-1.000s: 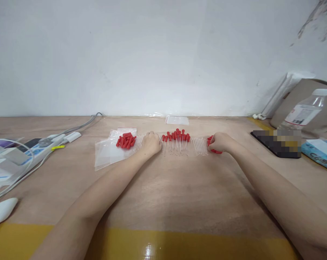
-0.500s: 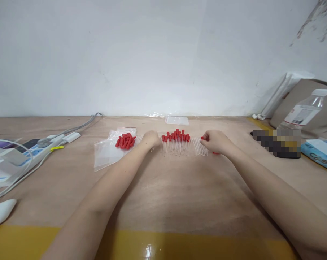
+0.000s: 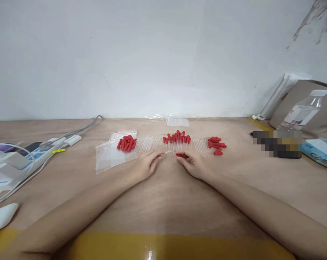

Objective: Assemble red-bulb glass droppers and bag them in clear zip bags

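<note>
My left hand (image 3: 146, 164) pinches a thin clear glass tube (image 3: 167, 152) whose tip points right. My right hand (image 3: 192, 163) pinches a small red rubber bulb (image 3: 180, 155) just right of that tube tip, the two almost meeting. Behind my hands lies a row of finished droppers with red bulbs (image 3: 177, 140). Bare clear tubes (image 3: 148, 143) lie to their left and more bare tubes (image 3: 200, 146) to their right. Loose red bulbs (image 3: 217, 144) sit at the right end. Another heap of red bulbs (image 3: 126, 142) rests on a clear plastic bag (image 3: 109, 155).
A power strip with cables (image 3: 30, 157) and a white mouse (image 3: 2, 216) lie at the left. A dark flat object (image 3: 277, 144), a plastic bottle (image 3: 301, 112), a brown box (image 3: 312, 97) and a blue pack (image 3: 320, 153) stand at the right. A small clear bag (image 3: 177, 121) lies by the wall.
Both hands drew back from the rows toward me and came together at the centre; the left now carries a tube and the right a red bulb. The right pile of bulbs is uncovered.
</note>
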Tool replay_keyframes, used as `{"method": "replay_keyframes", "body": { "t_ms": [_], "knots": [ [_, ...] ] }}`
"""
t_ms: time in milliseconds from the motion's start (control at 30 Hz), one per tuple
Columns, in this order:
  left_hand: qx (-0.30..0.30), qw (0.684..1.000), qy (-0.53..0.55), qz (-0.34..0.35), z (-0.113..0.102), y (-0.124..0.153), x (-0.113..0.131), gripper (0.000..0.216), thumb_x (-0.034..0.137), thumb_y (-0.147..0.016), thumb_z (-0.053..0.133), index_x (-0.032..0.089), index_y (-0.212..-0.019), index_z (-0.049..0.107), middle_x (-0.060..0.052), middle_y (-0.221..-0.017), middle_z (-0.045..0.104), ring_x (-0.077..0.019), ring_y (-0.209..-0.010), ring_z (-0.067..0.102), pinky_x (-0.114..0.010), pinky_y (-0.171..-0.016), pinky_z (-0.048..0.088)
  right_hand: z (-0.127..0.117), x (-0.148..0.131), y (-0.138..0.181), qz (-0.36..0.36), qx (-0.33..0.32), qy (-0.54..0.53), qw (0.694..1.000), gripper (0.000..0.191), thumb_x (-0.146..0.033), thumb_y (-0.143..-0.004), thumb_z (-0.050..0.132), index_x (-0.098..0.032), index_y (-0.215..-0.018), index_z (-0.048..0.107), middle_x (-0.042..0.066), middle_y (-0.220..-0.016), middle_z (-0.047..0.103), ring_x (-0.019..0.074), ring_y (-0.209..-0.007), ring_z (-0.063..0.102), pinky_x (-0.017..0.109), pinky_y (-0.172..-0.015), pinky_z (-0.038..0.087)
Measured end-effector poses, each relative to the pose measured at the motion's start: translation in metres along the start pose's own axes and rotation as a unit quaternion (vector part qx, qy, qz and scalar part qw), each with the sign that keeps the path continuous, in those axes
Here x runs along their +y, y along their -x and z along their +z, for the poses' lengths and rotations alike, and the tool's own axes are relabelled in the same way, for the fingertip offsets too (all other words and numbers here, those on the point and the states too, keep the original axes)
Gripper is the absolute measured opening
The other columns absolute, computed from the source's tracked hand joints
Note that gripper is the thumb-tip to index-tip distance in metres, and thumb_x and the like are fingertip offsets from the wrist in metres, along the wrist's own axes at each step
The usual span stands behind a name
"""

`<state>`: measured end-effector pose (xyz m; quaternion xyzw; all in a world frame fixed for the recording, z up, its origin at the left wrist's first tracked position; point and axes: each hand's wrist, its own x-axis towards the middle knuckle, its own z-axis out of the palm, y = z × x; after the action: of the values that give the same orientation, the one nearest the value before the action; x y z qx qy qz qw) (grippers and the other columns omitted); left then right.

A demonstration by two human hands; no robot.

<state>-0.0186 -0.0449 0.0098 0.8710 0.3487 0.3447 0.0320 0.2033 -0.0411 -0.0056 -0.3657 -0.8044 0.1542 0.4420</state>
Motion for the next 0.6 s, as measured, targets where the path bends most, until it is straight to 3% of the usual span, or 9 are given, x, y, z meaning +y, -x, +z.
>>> {"method": "replay_keyframes", "body": {
  "t_ms": [300,600],
  "knots": [
    [-0.004,1.000,0.023,0.018,0.0088,0.0054,0.0036,0.025,0.017,-0.088,0.042,0.018,-0.107,0.057,-0.006,-0.096,0.062,-0.0147,-0.086,0.059,-0.028,-0.076,0.048,-0.0015,-0.0025,0.0010,-0.032,-0.028,-0.019,0.999,0.015,-0.024,-0.082,0.051,-0.019,-0.092,0.061,0.003,-0.082,0.063,0.0133,-0.075,0.057,0.026,-0.069,0.045],
    [-0.006,0.997,0.030,0.065,0.0119,0.0060,0.0007,0.029,0.015,-0.087,0.043,0.019,-0.112,0.057,-0.006,-0.096,0.064,-0.0135,-0.086,0.061,-0.025,-0.074,0.050,-0.0021,-0.0026,0.0022,-0.017,-0.053,-0.025,0.998,0.012,-0.023,-0.082,0.050,-0.018,-0.085,0.061,0.002,-0.076,0.065,0.0124,-0.068,0.059,0.024,-0.064,0.045]
  ]
}}
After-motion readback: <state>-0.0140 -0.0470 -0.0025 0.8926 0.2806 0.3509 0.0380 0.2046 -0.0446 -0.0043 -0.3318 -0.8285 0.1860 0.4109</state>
